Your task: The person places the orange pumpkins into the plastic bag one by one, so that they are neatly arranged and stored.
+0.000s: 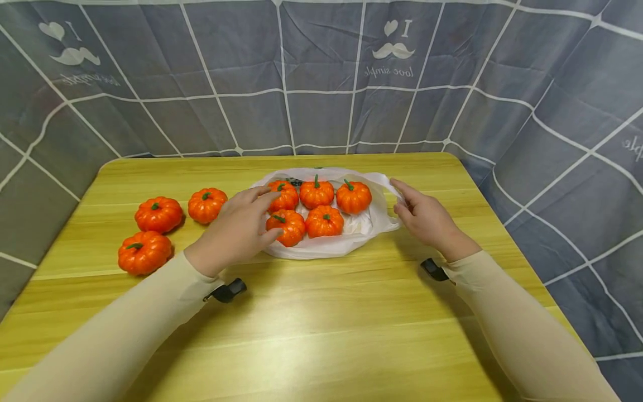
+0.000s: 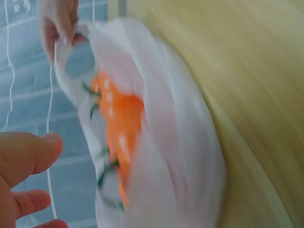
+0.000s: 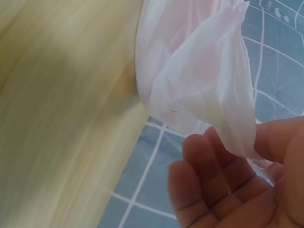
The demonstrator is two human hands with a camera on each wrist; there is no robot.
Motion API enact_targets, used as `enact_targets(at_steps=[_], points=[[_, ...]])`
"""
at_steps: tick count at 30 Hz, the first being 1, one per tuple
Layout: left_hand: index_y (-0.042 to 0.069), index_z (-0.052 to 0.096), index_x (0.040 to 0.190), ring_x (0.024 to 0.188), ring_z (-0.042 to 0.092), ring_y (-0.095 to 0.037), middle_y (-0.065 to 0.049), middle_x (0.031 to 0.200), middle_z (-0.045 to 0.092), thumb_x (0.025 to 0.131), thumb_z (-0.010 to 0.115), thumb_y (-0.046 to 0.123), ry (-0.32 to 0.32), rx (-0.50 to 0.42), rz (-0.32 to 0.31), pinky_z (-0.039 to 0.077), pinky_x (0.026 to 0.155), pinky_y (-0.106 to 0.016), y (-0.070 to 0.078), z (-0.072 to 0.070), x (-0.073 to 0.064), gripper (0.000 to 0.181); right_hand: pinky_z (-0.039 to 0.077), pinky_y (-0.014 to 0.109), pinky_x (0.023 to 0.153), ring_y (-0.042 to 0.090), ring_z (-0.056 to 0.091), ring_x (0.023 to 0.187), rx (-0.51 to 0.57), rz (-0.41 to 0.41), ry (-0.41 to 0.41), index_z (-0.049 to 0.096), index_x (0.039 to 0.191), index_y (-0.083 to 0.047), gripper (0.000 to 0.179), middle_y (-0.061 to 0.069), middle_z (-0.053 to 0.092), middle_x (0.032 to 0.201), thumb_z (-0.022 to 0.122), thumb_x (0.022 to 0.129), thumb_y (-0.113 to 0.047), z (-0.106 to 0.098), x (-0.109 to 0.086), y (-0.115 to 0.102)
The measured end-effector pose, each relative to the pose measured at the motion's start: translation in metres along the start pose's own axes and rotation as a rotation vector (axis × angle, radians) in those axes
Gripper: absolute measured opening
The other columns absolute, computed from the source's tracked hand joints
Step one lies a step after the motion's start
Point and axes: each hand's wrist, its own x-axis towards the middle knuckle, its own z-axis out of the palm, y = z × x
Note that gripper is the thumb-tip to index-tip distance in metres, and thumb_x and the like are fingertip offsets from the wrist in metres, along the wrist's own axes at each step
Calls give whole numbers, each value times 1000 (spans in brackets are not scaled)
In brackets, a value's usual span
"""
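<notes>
Right hand (image 1: pixel 427 220) pinches thin white plastic bag (image 1: pixel 331 248)

At left, three glossy orange, ribbed pumpkins with green stems (image 1: pixel 158 215) sit on the yellow wood-grain table (image 1: pixel 321 312). Next, the left hand (image 1: pixel 233 231), fingers spread, hovers at the bag's left end. Inside the bag, at the table's middle, five matching pumpkins (image 1: pixel 325 221) lie in two rows, three behind two. Rightmost, thumb and fingers pinch the bag's handle.

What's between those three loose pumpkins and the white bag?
The left hand, partly over the bag's edge, and a little bare tabletop; the head view shows this.
</notes>
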Motion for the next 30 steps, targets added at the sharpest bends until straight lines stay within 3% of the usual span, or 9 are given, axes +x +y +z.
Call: enact_targets(at_steps=[6,11,15,20,24,30], points=[[7,39,161,150,27,-55,-30,164,34,96,74,38,-2,23,-150,20,120,-74,-47,-20,-32,80,41,28,56,21,48,63,39,34,22,52,155,-11,48,12,64,89,55,108,-15,2,1,-2],[2,30,163,149,16,-63,-38,165,22,95,74,44,-47,6,-291,14,115,-79,-91,-31,-61,91,41,26,55,20,49,64,87,37,48,53,154,-8,47,14,65,93,57,108,-15,2,1,-6],[-3,24,163,146,13,-67,-44,163,16,93,76,51,-99,15,-360,16,110,-80,-118,-33,-81,103,43,24,55,17,55,68,141,41,49,51,154,-6,47,15,66,100,58,108,-15,1,1,-9],[-6,18,163,142,13,-71,-50,160,12,90,78,56,-137,-9,-408,20,108,-82,-137,-30,-95,113,47,21,56,19,63,75,187,55,42,50,155,-4,49,17,65,112,58,109,-16,0,0,-9],[-9,22,161,142,16,-70,-49,159,13,90,79,53,-127,-50,-413,26,108,-83,-143,-30,-98,110,49,20,58,22,66,78,202,59,43,50,155,-4,48,19,65,117,58,108,-14,0,0,-8],[-12,33,153,132,27,-69,-52,151,19,88,81,44,-172,-35,-401,35,102,-82,-149,-32,-101,99,49,20,58,25,68,79,212,60,47,50,154,-4,48,19,64,119,59,107,-12,0,-1,-7]])
